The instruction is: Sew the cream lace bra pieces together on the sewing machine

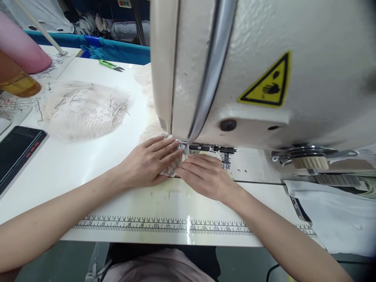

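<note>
A piece of pale lace fabric point(170, 170) lies at the needle area of a white sewing machine point(258, 39), partly beneath the presser foot point(187, 149). My left hand point(147, 161) rests flat on the lace, fingers stretched toward the foot. Just right of it, my right hand point(205, 176) has its fingers pressed together, with the tips at the near right edge of the lace; its thumb is hidden. More pale fabric point(148, 82) extends behind the machine head, which covers part of it.
On the left lie a bundle of sheer lace point(85, 111) with loose threads, a black phone-like device point(20, 152) and green thread snips point(110, 64). Thread cones point(26, 43) stand at far left. A ruler strip point(164, 226) runs along the front edge; white cloth point(337, 219) lies right.
</note>
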Available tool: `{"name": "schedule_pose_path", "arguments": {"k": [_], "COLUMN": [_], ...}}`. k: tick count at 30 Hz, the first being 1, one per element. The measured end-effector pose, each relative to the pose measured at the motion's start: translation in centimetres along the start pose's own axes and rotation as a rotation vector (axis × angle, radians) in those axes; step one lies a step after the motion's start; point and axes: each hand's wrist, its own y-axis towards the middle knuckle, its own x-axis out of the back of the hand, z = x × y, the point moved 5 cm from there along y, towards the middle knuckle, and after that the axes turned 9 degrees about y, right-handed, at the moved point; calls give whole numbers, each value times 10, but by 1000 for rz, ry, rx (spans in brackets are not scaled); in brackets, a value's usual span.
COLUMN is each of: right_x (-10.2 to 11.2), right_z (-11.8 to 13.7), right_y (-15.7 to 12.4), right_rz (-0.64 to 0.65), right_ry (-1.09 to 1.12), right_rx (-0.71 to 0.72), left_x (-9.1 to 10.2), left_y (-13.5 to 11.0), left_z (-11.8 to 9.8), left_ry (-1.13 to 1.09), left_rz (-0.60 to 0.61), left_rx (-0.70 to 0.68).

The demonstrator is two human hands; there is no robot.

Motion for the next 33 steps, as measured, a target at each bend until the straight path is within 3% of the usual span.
{"name": "schedule_pose_path", "arguments": {"k": [6, 16, 22, 26, 30, 33], "right_x": [2, 5, 19, 25, 17, 9], "right_z": [-6, -16, -14, -14, -17, -17], "right_y": [-1, -1, 4, 6, 2, -1], "right_rz": [68, 64, 32, -2, 55, 63], "right_ry": [-10, 19, -111, -176, -54, 22], "right_rx": [-64, -98, -95, -115, -87, -82], "left_x": [0, -1, -2, 1, 8, 10], "left_y": [1, 1, 1, 1, 0, 0], "left_z": [-1, -1, -1, -3, -7, -7], "left_ry": [23, 58, 52, 39, 16, 30], "left_rz": [-2, 42, 51, -13, -138, -167], "left_rx": [8, 17, 7, -12, -93, -98]}}
